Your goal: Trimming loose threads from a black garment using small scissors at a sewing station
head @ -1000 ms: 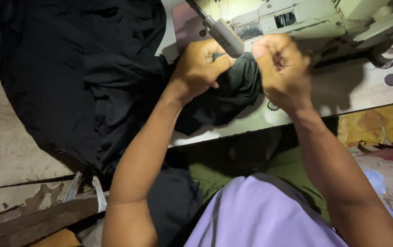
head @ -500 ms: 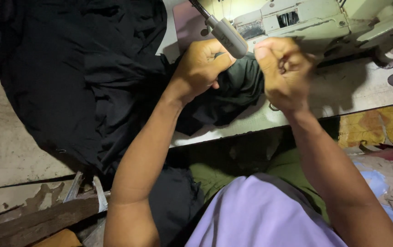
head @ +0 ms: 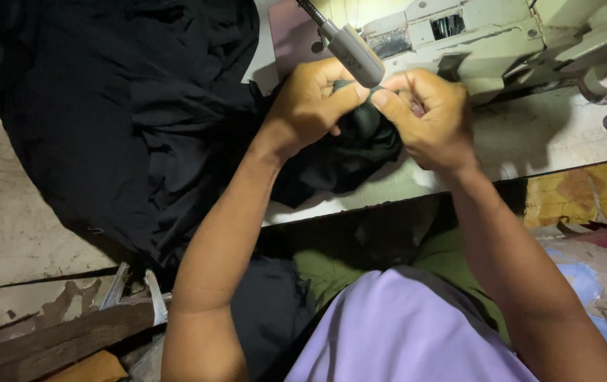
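Fingertips of both hands pinch a bunched fold of black fabric (head: 360, 145), thumbs meeting on top: left hand (head: 310, 106) closed on it from the left, right hand (head: 430, 120) from the right, likely to line up an edge. Fold sits just under the grey lamp head (head: 356, 53), in front of the sewing machine (head: 487, 42). Rest of the cloth spills left over the table (head: 565, 141).

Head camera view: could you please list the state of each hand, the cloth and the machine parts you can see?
Left hand: closed, pinching the bunched black cloth.
Right hand: closed, pinching the same bunch, thumb touching the left thumb.
Large black fabric: crumpled, spread over the table and hanging off its edge.
Pale green sewing machine: standing on the table, needle area hidden.
Grey cylindrical lamp head: tilted down over the hands.
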